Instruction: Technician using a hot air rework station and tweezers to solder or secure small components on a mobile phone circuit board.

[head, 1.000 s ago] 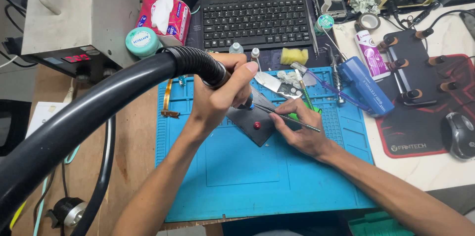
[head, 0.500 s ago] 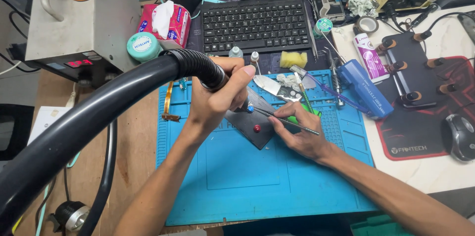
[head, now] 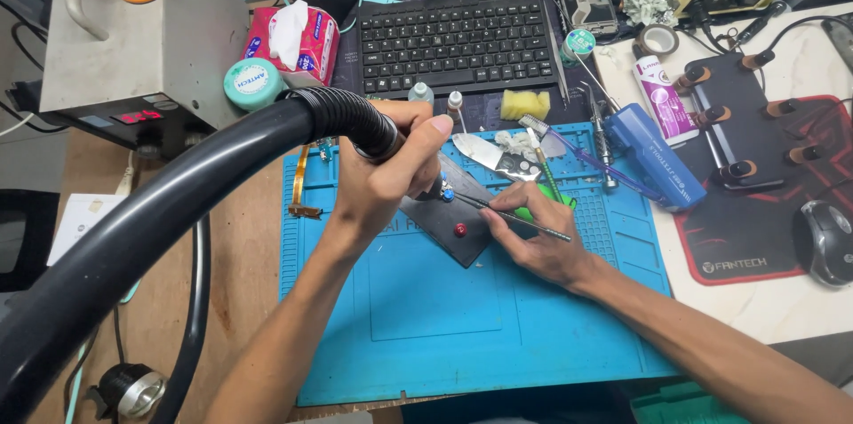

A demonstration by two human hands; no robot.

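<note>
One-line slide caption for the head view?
Left hand holds hose nozzle; right hand steadies tweezers over dark plate.

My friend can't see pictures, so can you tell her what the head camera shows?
Two hands work over a dark flat board on a blue mat: the left hand holds a tool on a thick black hose, and the right hand holds thin tweezers to the board. A black keyboard lies behind them.
</note>
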